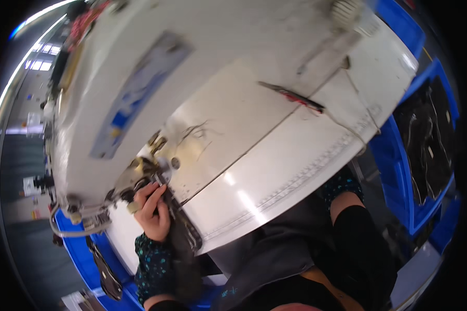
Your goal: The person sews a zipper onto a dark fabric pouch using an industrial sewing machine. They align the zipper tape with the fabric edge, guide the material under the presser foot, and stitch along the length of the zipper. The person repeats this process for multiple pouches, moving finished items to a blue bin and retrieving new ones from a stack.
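Observation:
My left hand point(154, 212) is at the needle end of a white sewing machine point(202, 46), its fingers curled in and closed on a black fabric piece point(184, 223). That piece runs from beside the presser foot point(149, 168) down over the table's front edge, with a ridged, zipper-like strip along it. The right forearm point(345, 203), in a dark patterned sleeve, reaches under the front edge of the table; the right hand itself is hidden there.
Dark pointed snips or tweezers point(293, 97) with red wrapping lie on the white table point(275, 155). A cord point(350, 132) crosses toward the table's right edge. Blue bins point(399, 176) with black pieces point(428, 140) stand at right; another blue bin point(78, 249) is at left.

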Action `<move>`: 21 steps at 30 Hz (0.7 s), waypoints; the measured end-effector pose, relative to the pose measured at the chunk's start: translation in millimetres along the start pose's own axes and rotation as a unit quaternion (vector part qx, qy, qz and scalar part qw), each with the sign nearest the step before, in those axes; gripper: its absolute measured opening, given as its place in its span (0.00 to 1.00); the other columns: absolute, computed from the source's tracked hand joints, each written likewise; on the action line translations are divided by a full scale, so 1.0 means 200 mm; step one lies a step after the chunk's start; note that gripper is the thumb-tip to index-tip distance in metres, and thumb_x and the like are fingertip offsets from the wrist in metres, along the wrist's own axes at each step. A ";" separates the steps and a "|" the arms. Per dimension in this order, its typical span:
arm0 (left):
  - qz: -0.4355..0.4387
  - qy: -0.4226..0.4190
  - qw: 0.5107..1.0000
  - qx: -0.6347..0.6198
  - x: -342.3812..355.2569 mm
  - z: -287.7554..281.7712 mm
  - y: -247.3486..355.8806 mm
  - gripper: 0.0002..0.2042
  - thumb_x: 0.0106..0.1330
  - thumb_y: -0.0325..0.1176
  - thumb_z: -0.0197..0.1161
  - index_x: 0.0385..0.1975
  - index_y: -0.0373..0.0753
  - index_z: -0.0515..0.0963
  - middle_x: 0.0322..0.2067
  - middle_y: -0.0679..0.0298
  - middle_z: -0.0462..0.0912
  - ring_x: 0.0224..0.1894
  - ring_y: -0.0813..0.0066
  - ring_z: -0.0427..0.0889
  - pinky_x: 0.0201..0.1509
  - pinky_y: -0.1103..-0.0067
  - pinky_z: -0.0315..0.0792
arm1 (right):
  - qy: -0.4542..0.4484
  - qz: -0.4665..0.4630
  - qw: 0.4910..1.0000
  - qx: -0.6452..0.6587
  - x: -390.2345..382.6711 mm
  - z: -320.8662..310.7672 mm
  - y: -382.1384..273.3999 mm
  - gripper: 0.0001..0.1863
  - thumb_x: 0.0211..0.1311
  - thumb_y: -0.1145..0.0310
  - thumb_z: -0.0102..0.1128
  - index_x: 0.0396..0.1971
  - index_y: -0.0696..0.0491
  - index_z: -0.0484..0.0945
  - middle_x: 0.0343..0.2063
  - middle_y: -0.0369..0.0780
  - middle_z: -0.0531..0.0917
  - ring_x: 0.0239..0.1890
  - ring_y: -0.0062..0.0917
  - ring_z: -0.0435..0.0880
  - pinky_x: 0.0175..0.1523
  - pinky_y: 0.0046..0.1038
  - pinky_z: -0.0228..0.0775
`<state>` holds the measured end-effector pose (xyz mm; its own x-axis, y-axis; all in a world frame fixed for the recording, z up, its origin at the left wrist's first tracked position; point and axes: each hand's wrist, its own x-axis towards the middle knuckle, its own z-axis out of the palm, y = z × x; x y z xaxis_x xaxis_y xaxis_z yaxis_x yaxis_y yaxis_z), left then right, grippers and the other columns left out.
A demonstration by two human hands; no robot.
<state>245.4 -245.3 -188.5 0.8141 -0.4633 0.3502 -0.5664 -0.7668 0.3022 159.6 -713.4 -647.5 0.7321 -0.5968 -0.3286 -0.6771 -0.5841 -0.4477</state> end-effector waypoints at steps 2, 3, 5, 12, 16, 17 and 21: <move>0.014 0.003 1.000 -0.003 0.03 0.01 0.00 0.19 0.56 0.18 0.59 0.45 0.39 0.89 0.46 0.52 0.87 0.45 0.53 0.84 0.57 0.66 0.75 | -0.004 -0.017 0.999 -0.046 -0.01 -0.02 0.05 0.13 0.63 0.55 0.66 0.36 0.50 0.84 0.28 0.39 0.85 0.31 0.34 0.86 0.39 0.40 0.77; 0.037 0.003 0.999 -0.006 0.06 0.04 -0.01 0.19 0.56 0.18 0.60 0.46 0.40 0.89 0.46 0.53 0.88 0.42 0.55 0.84 0.53 0.66 0.76 | 0.001 -0.013 0.998 -0.068 -0.03 -0.03 0.14 0.13 0.63 0.55 0.65 0.36 0.50 0.84 0.29 0.39 0.86 0.32 0.34 0.86 0.39 0.40 0.77; 0.006 -0.030 1.000 -0.006 0.04 0.01 -0.01 0.18 0.57 0.16 0.58 0.45 0.35 0.88 0.47 0.51 0.86 0.52 0.50 0.85 0.60 0.65 0.76 | -0.005 -0.050 0.993 -0.108 -0.04 -0.08 0.16 0.13 0.64 0.54 0.65 0.37 0.49 0.85 0.29 0.38 0.86 0.32 0.35 0.87 0.39 0.41 0.77; 0.010 0.007 1.000 -0.009 -0.01 -0.01 -0.06 0.15 0.55 0.22 0.66 0.44 0.40 0.88 0.44 0.58 0.87 0.44 0.55 0.85 0.49 0.66 0.78 | -0.161 -0.277 0.916 -0.241 -0.47 -0.61 0.11 0.15 0.68 0.52 0.64 0.39 0.48 0.88 0.31 0.38 0.89 0.34 0.38 0.88 0.41 0.42 0.79; 0.012 0.019 0.999 -0.029 -0.02 -0.01 -0.07 0.14 0.60 0.25 0.66 0.46 0.40 0.87 0.42 0.61 0.84 0.44 0.58 0.82 0.52 0.67 0.76 | -0.360 -0.397 0.829 -0.160 -1.02 -1.31 -0.52 0.14 0.68 0.52 0.64 0.36 0.45 0.89 0.28 0.36 0.88 0.31 0.39 0.88 0.39 0.40 0.79; 0.015 0.008 1.000 -0.024 -0.02 -0.01 -0.06 0.14 0.61 0.25 0.66 0.47 0.38 0.85 0.40 0.61 0.82 0.43 0.58 0.80 0.50 0.67 0.75 | -0.394 -0.419 0.809 -0.121 -1.15 -1.51 -0.75 0.13 0.67 0.53 0.66 0.32 0.44 0.90 0.24 0.34 0.86 0.27 0.39 0.87 0.35 0.37 0.77; 0.047 0.011 0.999 -0.021 0.00 -0.02 -0.07 0.12 0.64 0.25 0.66 0.47 0.37 0.82 0.42 0.58 0.83 0.45 0.55 0.81 0.51 0.67 0.75 | -0.227 -0.661 0.715 0.003 -1.23 -1.67 -1.33 0.05 0.63 0.63 0.68 0.31 0.48 0.87 0.22 0.34 0.81 0.21 0.30 0.81 0.28 0.27 0.72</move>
<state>252.1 -232.2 -188.9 0.7540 -0.5231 0.3974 -0.6459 -0.7005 0.3034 134.5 -595.9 -170.2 0.6825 0.7155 0.1493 0.6281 -0.4696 -0.6205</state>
